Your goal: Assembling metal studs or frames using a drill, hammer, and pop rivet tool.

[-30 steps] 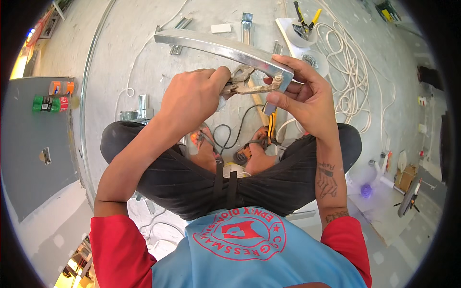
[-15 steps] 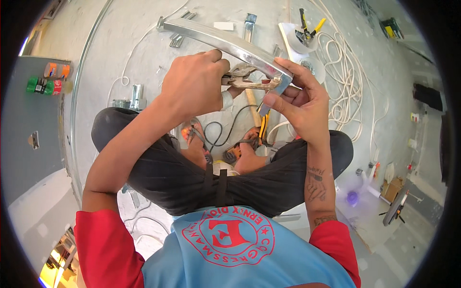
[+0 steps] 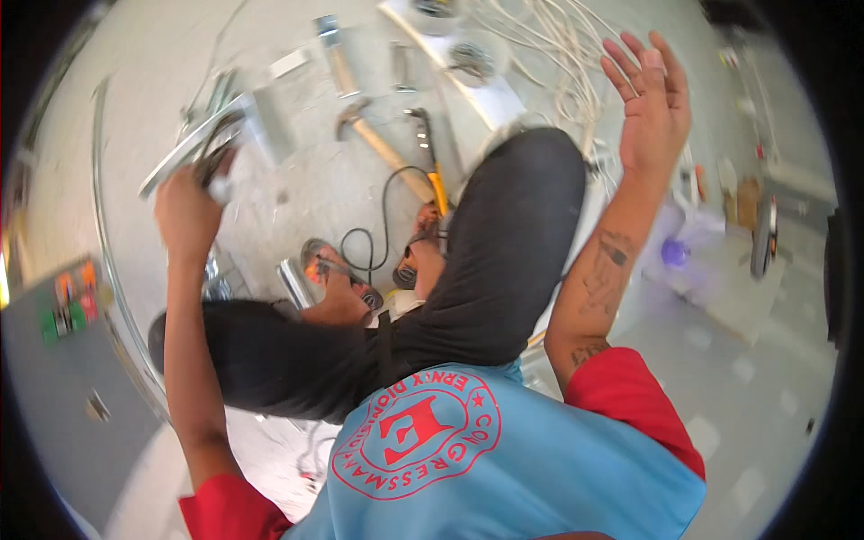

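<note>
My left hand (image 3: 186, 214) is raised at the left and closed around one end of a long silver metal bar (image 3: 200, 142), which is blurred. A dark tool seems to be in the same grip, but I cannot make it out. My right hand (image 3: 646, 97) is up at the upper right, empty, palm open and fingers spread, above a heap of white cable (image 3: 549, 49). I sit on the floor with my knees in dark trousers (image 3: 504, 261) between my arms.
A wooden-handled hammer (image 3: 385, 148) and a yellow-handled tool (image 3: 434, 175) lie on the grey floor ahead, with a black cord (image 3: 387, 216) looping by my sandalled feet (image 3: 337, 274). A grey panel with coloured connectors (image 3: 70, 301) is at the left.
My hands have come apart. The right hand let go of the bar and swung out to the right, open. The left hand carried the bar off to the left.
</note>
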{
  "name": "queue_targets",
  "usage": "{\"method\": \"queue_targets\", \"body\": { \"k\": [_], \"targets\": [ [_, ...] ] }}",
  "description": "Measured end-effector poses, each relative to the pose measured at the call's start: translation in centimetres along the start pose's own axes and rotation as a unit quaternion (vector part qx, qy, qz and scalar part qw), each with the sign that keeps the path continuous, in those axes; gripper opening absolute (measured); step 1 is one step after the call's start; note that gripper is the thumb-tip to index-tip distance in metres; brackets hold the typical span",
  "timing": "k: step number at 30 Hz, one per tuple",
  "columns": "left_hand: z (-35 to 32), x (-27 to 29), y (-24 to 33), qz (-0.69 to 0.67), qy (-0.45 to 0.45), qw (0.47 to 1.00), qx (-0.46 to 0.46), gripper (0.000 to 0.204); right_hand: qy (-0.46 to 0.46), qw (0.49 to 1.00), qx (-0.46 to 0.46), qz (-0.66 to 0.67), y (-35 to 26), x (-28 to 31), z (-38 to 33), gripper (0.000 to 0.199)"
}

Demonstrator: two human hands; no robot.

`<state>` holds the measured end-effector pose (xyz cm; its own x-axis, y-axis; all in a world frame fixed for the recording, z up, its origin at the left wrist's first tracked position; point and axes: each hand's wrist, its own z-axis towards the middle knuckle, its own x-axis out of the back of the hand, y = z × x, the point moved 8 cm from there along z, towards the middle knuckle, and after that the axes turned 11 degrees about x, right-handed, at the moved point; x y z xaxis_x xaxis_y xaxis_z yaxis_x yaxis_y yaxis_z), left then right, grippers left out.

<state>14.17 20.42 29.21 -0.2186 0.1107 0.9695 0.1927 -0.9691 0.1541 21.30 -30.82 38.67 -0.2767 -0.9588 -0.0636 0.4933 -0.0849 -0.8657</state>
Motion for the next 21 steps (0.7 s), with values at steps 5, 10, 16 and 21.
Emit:
{"method": "queue_targets", "body": {
  "k": [5, 10, 16, 21],
  "targets": [
    [-0.1, -1.3, -1.4, 0.01, -0.018, 0.999, -0.028, 0.041, 0.239, 0.909, -0.255, -0.227, 16.2, 19.5, -16.2, 0.052],
    [1.1, -3.3, -2.7, 0.108, -0.102, 0.985, 0.083, 0.045, 0.166, 0.733, -0.604, -0.266, 26.6, 23.2, -39.7, 0.069],
    [1.8, -3.8, 0.8, 0.052, -0.04, 0.996, -0.064, 0.032, 0.303, 0.767, -0.517, 0.229, 31.5, 13.0, -39.9, 0.051],
    [2.8, -8.7, -2.8, 0.14, -0.145, 0.979, 0.019, 0.023, 0.25, 0.828, -0.412, 0.286, 29.8, 10.8, -35.6, 0.036]
  ]
}}
